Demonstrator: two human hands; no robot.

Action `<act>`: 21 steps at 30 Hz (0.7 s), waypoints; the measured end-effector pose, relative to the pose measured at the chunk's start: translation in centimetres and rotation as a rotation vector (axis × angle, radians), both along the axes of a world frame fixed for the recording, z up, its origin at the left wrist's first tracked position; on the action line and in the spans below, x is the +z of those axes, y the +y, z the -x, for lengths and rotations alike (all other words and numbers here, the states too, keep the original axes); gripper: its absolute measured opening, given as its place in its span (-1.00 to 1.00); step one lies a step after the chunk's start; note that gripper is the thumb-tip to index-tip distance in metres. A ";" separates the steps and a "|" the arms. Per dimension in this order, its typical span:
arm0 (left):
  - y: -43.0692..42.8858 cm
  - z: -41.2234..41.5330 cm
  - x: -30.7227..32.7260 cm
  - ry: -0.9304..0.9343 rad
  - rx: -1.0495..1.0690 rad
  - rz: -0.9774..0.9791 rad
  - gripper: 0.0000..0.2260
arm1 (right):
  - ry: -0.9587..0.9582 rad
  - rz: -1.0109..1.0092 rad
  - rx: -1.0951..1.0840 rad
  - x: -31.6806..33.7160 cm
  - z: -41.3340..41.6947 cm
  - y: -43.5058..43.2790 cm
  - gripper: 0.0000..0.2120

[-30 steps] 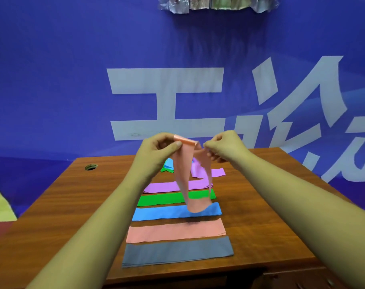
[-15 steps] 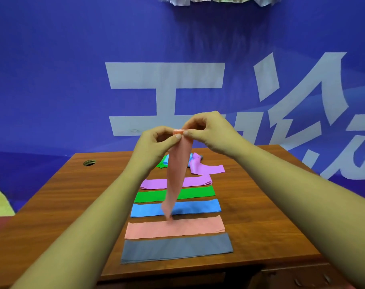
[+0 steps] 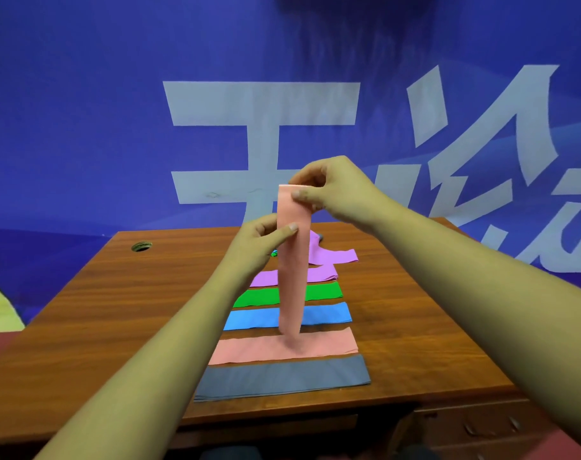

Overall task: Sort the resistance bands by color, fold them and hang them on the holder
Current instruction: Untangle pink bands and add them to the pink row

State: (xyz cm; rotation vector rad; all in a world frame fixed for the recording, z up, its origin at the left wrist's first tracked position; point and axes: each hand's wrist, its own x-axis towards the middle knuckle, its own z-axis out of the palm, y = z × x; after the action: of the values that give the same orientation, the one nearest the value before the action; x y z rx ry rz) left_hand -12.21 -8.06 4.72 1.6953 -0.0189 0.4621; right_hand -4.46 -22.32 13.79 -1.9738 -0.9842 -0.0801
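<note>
A salmon-pink band (image 3: 293,260) hangs straight down above the wooden desk (image 3: 116,310), doubled over. My right hand (image 3: 332,190) pinches its top edge. My left hand (image 3: 259,240) pinches it a little lower, thumb on the front face. Flat on the desk lie a grey band (image 3: 282,376), another pink band (image 3: 249,350), a blue band (image 3: 325,315), a green band (image 3: 322,291) and a purple band (image 3: 319,273) in a row from near to far. A loose purple band (image 3: 332,257) lies behind them. The holder is out of view.
A round cable hole (image 3: 141,246) sits at the desk's far left corner. A blue banner wall (image 3: 116,111) with large white characters stands right behind the desk. A drawer front (image 3: 481,426) shows under the desk's right side.
The pink band now hangs flat and straight. My right hand rose with its top edge, and my left hand slid down the band below the right.
</note>
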 end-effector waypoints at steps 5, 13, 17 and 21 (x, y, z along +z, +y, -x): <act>-0.1 1.3 -2.3 0.140 -0.178 0.121 -0.91 | 0.077 -0.140 -0.136 -0.4 -0.6 -0.4 -0.95; 2.4 4.2 -6.8 0.465 -0.280 0.043 -0.87 | 0.306 -0.274 -0.364 -3.9 -4.1 -2.5 -0.89; 4.1 5.3 -8.1 0.535 -0.242 0.084 -0.85 | 0.430 -0.316 -0.523 -6.5 -5.4 -4.1 -0.84; 5.9 6.0 -9.9 0.519 -0.116 0.169 -0.90 | 0.799 -0.436 -0.565 -9.3 -5.2 -5.5 -0.93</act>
State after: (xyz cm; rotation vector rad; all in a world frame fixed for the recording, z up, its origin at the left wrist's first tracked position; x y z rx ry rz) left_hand -18.24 -2.15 -5.15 1.5933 0.2912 -0.0704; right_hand 0.76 -27.77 4.49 -1.5903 0.1133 0.1606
